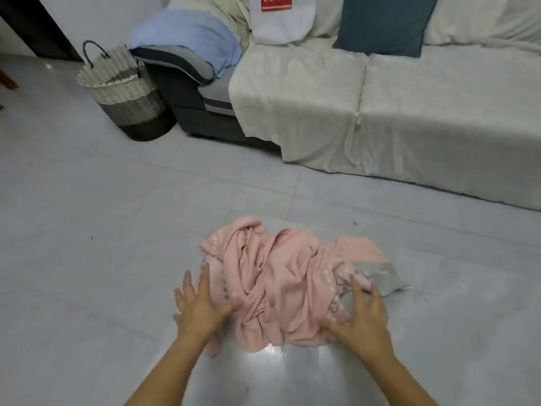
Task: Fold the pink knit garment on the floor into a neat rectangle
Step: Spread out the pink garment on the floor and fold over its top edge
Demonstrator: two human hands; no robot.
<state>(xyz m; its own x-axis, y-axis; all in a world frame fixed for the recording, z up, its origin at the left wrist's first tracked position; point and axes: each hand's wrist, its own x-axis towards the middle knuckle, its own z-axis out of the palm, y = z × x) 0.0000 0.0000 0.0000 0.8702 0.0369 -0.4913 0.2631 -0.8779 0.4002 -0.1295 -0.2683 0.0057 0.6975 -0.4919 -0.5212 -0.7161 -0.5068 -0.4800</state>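
Head view: pink knit garment (287,282) lies crumpled in a twisted heap on the tiled floor (87,259), toward 6 o'clock in frame. Likely light, soft, limp and stretchy, so best pinched at a hem or shoulder edge and spread flat first. Left hand (202,306) at the heap's 8 o'clock, fingers (205,276) splayed, thumb on fabric. Right hand (363,320) at 4 o'clock, fingers (358,291) splayed over the folds. Neither grips anything.
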